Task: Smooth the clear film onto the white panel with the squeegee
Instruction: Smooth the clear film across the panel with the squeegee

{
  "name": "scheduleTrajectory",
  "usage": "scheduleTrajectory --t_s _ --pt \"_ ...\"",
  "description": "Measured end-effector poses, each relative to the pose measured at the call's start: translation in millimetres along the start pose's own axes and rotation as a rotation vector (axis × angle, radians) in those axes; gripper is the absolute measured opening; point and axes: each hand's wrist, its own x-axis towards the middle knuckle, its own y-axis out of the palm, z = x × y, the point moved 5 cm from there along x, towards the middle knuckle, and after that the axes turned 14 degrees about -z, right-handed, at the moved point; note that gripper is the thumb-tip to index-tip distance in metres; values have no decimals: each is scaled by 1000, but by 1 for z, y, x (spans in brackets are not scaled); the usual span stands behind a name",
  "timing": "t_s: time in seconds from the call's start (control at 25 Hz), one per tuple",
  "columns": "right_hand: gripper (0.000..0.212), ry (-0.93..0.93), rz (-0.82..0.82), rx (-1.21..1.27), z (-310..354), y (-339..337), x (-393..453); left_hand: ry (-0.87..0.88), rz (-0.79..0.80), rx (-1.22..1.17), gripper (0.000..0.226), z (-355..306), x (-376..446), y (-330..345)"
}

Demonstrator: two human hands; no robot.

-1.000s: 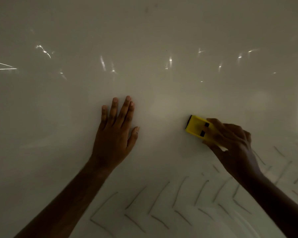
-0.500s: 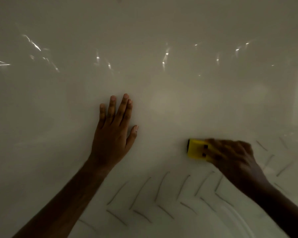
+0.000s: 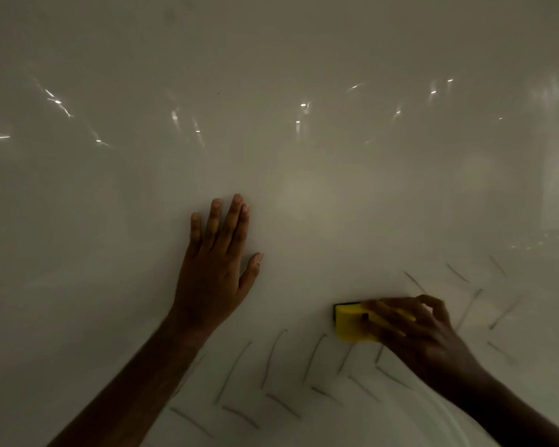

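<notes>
Low on the white panel [image 3: 304, 188], the right hand [image 3: 426, 337] grasps the squeegee [image 3: 352, 324] mid-stroke, the left hand [image 3: 213, 269] rests flat with released fingers, and much clear film [image 3: 304, 75] above appears still unsmoothed.

The light around me is dim and greyish, with a soft warm glow [image 3: 307, 201] near the middle of what I see. Small bright reflections [image 3: 299, 116] of lamps are scattered in a band across the upper part, some stretched into streaks, one pair of thin lines at the far left edge. Along the lower part runs a herringbone pattern [image 3: 271, 375] of short dark strokes, whether floor or reflection I cannot tell.
</notes>
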Motion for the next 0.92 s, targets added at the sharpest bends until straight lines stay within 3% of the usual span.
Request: scheduleTrajectory --t_s 0.32,0.6,0.76,0.92 --pt "26 325 -209 -82 -60 -21 62 -34 -26 27 79 -21 12 7" --pt "45 6 -18 -59 -36 -13 -37 -2 -26 20 76 -26 21 10" --pt "42 232 -81 -103 -90 -37 -29 11 -23 28 74 -30 26 10" --pt "64 488 -220 -93 -118 -40 18 -9 -20 26 75 -39 34 13"
